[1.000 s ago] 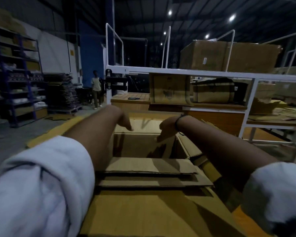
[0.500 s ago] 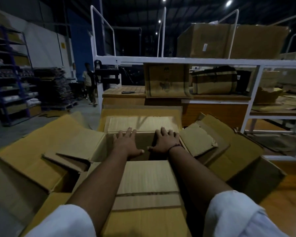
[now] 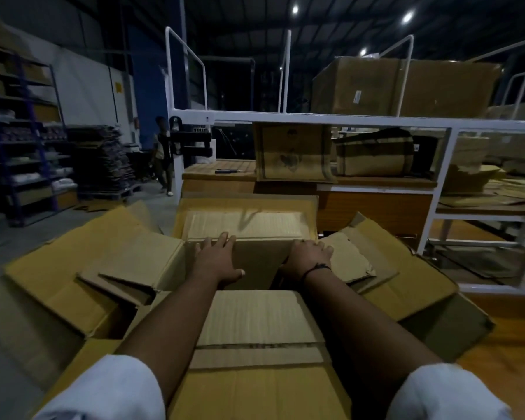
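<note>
left hand (image 3: 217,260) presses the cardboard box (image 3: 256,322), grip spread flat — right hand's (image 3: 308,256) grip curls over its rim.

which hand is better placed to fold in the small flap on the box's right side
Right, probably. The right hand sits at the right corner of the box, beside the small flap; the left hand lies flat on the far wall, across the opening.

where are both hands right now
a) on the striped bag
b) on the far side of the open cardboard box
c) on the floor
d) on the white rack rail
b: the left hand and right hand both rest at the far wall of the open cardboard box.
</note>
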